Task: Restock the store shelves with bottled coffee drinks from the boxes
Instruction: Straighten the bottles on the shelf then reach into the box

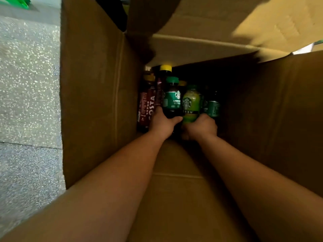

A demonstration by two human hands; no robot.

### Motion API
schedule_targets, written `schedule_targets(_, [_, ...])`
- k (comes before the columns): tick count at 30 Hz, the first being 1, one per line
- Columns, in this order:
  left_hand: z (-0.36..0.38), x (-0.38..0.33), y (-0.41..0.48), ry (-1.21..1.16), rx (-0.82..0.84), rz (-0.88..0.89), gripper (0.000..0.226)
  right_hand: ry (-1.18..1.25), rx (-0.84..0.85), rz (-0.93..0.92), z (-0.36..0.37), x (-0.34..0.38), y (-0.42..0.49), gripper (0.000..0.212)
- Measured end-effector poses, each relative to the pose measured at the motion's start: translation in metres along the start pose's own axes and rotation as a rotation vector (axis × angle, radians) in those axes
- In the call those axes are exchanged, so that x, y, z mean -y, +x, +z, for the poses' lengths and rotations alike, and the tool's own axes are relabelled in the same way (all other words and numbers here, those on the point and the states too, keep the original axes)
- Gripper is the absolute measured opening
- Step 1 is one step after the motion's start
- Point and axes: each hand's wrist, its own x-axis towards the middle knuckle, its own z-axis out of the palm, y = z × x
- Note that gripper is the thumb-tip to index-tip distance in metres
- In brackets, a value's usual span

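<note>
Cardboard walls of a deep open box point(97, 102) fill most of the frame, its flaps spread toward the top and upper right; a speckled stone floor point(28, 84) runs down the left edge, and something bright green point(16, 1) shows in the upper left corner. Both bare forearms reach down from the lower edge into the box. At its dim bottom, in the middle of the frame, bottled coffee drinks stand packed together. The left hand point(163, 124) has its fingers wrapped around the base of a dark bottle point(173, 100) with a green cap and a green Starbucks label reading "AMERIC…". The right hand point(201, 127) grasps the bottom of a pale green Starbucks bottle point(190, 103) just beside it, the two bottles touching. To their left stand two dark red bottles, one printed "COSTA" point(151, 106), and behind rises a taller bottle with a yellow cap point(165, 68); two more yellow caps peek out near it. On the right, in shadow, a further green-labelled bottle point(213, 106) is visible; the exact count there cannot be told.
</note>
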Motion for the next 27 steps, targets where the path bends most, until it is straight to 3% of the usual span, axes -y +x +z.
schedule_targets(5, [-0.020, -0.003, -0.037, -0.098, 0.042, 0.009, 0.055, 0.298, 0.083, 0.073, -0.014, 0.000, -0.035, 0.067])
schedule_targets(13, [-0.073, -0.058, -0.129, -0.194, 0.138, 0.126, 0.062, 0.659, 0.097, -0.022, -0.072, 0.006, -0.131, 0.051])
schedule_targets(16, [-0.094, -0.088, -0.171, -0.199, 0.156, 0.219, 0.076, 0.696, 0.129, -0.098, -0.110, 0.011, -0.172, 0.043])
schedule_targets(21, [-0.122, -0.123, -0.246, -0.297, 0.147, 0.346, 0.046, 0.813, 0.133, -0.237, -0.158, 0.015, -0.241, 0.056])
schedule_targets(27, [-0.132, -0.132, -0.342, -0.433, 0.194, 0.404, 0.041, 0.731, 0.102, -0.412, -0.219, -0.011, -0.332, 0.038])
